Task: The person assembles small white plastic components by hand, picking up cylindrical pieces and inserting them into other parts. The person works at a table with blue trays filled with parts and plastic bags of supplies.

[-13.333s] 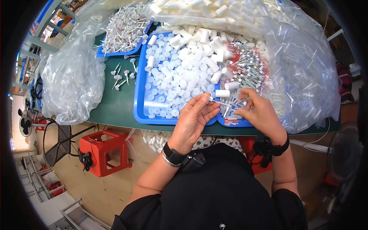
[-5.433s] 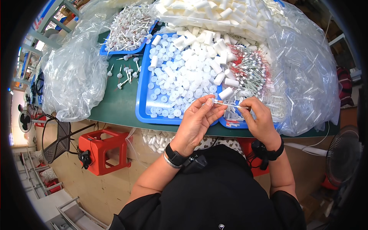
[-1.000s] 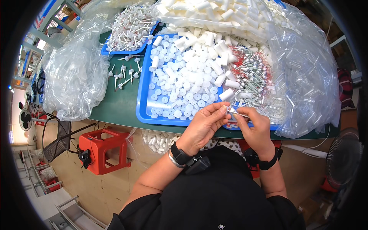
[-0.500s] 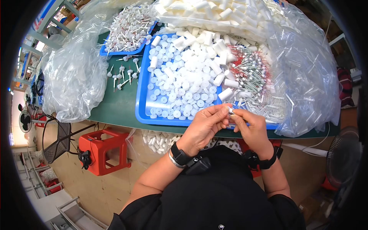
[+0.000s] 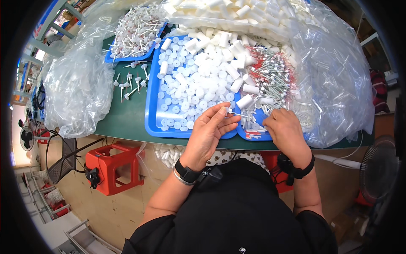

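Note:
Between the thumb and index finger of my left hand (image 5: 206, 136) is a thin rod with a white end (image 5: 241, 114), pointing to the right. Its other fingers are loosely curled. My right hand (image 5: 288, 133) reaches down over the right blue tray (image 5: 262, 136), fingertips bent together among small parts; whether they hold one is hidden. In that tray lie metal-coloured pins with red wires (image 5: 275, 74) and thin clear tubes (image 5: 302, 116). Left of it, a larger blue tray (image 5: 150, 120) holds white translucent discs (image 5: 201, 91) and white foam cylinders (image 5: 232, 71).
A small blue tray of assembled white-headed pieces (image 5: 137, 31) stands far left, with several loose ones (image 5: 131, 86) on the green table (image 5: 122, 118). Plastic bags (image 5: 78, 93) flank the trays. A red stool (image 5: 114, 169) stands below left, a fan (image 5: 380, 167) right.
My hands have come apart. The left one moved a little left with the rod; the right one went over the right tray, its fingertips now down among the parts.

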Demonstrator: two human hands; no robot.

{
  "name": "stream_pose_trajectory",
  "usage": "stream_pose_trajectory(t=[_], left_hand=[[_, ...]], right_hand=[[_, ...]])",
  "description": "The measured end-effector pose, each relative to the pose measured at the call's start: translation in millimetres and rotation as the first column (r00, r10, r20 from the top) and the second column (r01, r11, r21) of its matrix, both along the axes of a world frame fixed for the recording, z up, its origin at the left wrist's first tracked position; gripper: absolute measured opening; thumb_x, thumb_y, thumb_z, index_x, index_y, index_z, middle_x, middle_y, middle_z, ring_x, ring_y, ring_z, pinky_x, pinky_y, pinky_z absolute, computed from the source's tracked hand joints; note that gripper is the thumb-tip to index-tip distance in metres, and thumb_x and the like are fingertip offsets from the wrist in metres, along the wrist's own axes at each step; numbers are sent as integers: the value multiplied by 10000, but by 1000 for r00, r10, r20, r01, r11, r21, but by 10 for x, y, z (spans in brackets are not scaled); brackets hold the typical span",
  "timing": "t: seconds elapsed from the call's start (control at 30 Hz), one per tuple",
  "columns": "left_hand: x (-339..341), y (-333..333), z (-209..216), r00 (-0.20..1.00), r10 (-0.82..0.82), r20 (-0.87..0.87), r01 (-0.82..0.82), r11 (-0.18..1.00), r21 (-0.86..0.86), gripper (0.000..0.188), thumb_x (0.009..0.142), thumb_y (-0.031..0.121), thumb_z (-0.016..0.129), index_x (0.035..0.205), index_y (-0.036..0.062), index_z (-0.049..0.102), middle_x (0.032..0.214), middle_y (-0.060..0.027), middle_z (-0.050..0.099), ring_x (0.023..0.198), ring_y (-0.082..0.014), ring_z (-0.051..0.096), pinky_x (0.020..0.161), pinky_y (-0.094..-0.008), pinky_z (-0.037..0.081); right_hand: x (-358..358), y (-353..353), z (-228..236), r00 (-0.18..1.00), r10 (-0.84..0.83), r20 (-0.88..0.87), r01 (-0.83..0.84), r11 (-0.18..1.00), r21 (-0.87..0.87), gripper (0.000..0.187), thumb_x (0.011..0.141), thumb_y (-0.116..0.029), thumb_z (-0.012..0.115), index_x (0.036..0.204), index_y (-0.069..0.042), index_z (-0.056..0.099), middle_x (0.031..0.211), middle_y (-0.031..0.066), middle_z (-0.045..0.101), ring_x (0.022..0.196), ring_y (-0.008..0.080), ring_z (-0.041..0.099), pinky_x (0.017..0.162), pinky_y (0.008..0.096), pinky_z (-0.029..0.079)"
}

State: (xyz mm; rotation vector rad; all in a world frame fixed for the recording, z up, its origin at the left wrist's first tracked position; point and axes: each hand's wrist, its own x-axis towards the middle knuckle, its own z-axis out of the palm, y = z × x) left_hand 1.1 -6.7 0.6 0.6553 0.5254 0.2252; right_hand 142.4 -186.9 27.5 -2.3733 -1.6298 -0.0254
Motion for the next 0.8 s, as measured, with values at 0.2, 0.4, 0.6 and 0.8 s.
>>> stream_pose_trajectory(t=[0.2,0.4,0.6,0.8], left_hand=[[22,-28,-10,999,-33,20,33,999,15,331,969,164,538,1228,-41,512,1028,-139,610,1005,-237,641,852,-313,544],[19,-37,-20,1000,-22,10,22,1000,6,325,969,162,538,1219,-44,516,1029,-139,609,1005,-239,640,857,-316,542],[48,-47,-21,1000,-25,17,25,1000,-1,327,967,163,542,1219,-44,512,1026,-144,612,1007,-244,641,866,-322,542],[23,-51,-27,999,-22,24,23,1000,-20,329,965,167,546,1217,-43,516,1023,-147,615,1011,-245,641,865,-316,545]], right_hand=[[75,4,-9,998,57,6,-56,990,-132,57,755,-92,641,712,-87,677,715,75,563,734,264,573,685,372,421],[87,9,-1,988,73,-136,-94,983,-157,70,756,-139,668,736,-74,686,695,74,588,673,283,587,648,394,447],[172,61,-125,988,122,-93,-141,963,-231,48,756,-114,650,740,-79,677,726,78,612,647,298,603,602,399,480],[160,100,80,936,49,-347,-37,998,42,39,749,-58,627,738,-22,617,679,118,605,582,269,610,551,363,487]])
